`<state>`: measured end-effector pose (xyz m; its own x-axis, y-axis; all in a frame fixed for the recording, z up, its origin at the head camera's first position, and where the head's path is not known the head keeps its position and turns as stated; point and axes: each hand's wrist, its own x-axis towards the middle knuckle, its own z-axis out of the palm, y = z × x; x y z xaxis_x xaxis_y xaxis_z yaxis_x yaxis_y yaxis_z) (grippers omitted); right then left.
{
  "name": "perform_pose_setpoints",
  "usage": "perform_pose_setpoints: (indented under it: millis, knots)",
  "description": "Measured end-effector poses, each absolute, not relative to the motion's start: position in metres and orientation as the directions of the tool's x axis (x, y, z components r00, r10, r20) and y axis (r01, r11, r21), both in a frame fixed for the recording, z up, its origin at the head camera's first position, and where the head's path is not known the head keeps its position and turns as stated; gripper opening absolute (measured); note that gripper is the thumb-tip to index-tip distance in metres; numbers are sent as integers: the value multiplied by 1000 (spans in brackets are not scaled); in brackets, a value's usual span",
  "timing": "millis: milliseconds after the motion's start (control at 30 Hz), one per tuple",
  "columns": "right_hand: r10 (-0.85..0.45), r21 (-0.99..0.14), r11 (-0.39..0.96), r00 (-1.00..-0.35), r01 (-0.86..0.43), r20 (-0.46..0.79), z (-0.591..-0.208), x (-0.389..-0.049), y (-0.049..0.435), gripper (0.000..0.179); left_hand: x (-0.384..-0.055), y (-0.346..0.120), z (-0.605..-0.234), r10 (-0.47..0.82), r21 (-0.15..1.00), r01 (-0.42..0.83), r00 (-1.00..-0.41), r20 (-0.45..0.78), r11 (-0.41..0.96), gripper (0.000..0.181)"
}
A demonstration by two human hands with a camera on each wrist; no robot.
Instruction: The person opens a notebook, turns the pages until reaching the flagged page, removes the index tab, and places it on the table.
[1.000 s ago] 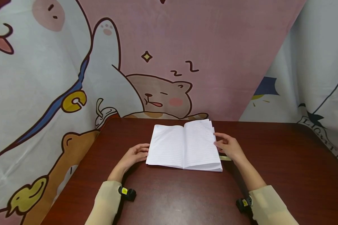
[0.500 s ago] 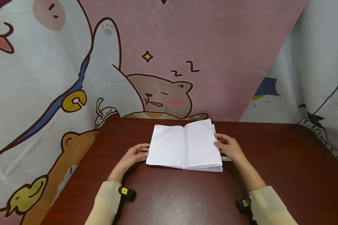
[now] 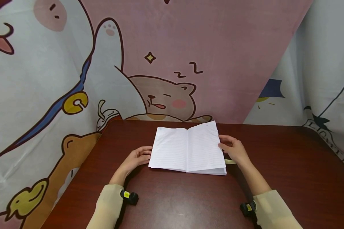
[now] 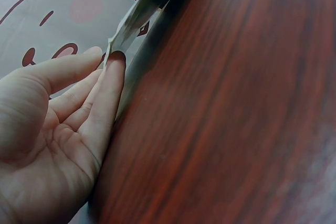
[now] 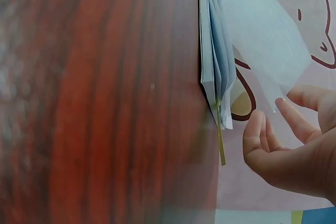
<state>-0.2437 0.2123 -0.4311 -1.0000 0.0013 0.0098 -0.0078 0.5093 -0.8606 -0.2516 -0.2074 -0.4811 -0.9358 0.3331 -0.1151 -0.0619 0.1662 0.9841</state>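
Note:
An open notebook [image 3: 169, 148] with white lined pages lies on the table. At its left edge, my left hand [image 3: 135, 158] holds the side of the notebook; the left wrist view has the thumb [image 4: 73, 69] on one side of the edge and a finger [image 4: 107, 103] under it. My right hand [image 3: 235, 150] is at the right edge, pinching a single page [image 5: 265, 35] by its outer part. In the right wrist view that page stands away from the thicker stack of pages [image 5: 214, 51] beneath. A yellow-green ribbon [image 5: 221, 145] sticks out from the stack.
The dark red-brown wooden table [image 3: 172, 200] extends around the notebook on all sides. Behind it hangs a pink and white cloth [image 3: 232, 63] with cartoon animals. Each wrist wears a small black camera [image 3: 129, 197] near a pale yellow sleeve [image 3: 107, 203].
The right page's outer edge has shifted slightly to the right, and more of the sheets beneath shows at its lower corner. The left hand has stayed in place.

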Motion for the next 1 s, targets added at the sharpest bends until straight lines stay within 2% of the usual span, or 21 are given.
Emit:
perform_pose_setpoints:
  millis: [433,1000]
  knots:
    - [-13,-906,421,-999,-39,37,-429,-242,210,46,-251,-207,-481,336,984,-60,-935,-114,169,49]
    - [-16,-922,388,-1000,-16,11,-417,-236,203,49,-249,-206,-478,329,984,-62,-937,-115,167,50]
